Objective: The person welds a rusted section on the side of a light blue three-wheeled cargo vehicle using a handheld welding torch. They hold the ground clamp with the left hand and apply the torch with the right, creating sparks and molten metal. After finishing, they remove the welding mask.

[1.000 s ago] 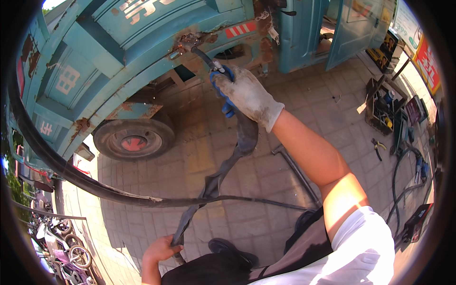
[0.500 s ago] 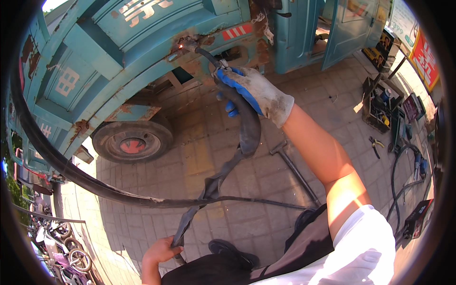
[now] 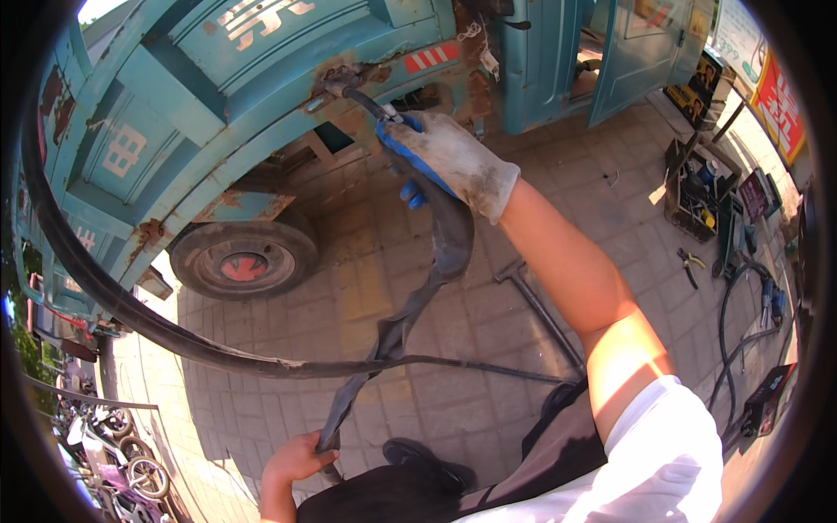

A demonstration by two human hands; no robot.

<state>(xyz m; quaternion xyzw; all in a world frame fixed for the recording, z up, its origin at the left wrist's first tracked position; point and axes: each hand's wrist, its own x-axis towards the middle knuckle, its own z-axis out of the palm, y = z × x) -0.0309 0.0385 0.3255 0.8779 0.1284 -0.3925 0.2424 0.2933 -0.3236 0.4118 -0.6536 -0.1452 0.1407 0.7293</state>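
My right hand (image 3: 453, 161), in a grey-white and blue work glove, is closed around the handle of a torch with a bent black neck (image 3: 362, 101). The torch's tip is at the rusty, pitted patch (image 3: 336, 80) on the blue-green truck side (image 3: 200, 166); I cannot tell if it touches. From the handle, a loose dark sleeve over the torch cable (image 3: 453, 240) hangs down, twisting towards me. Down by my leg, my bare left hand (image 3: 301, 458) grips the lower end of that sleeved cable.
A thick black hose (image 3: 218, 353) curves across in front, crossing the sleeve. On the paving lie a hammer (image 3: 542, 315) and pliers (image 3: 690, 266). An open toolbox (image 3: 697, 196) and coiled cables (image 3: 737, 305) are at right. The truck's wheel (image 3: 244, 260) is at left.
The orange glow at the torch tip is gone. My right hand and the torch have shifted slightly left. My left hand stays in place.
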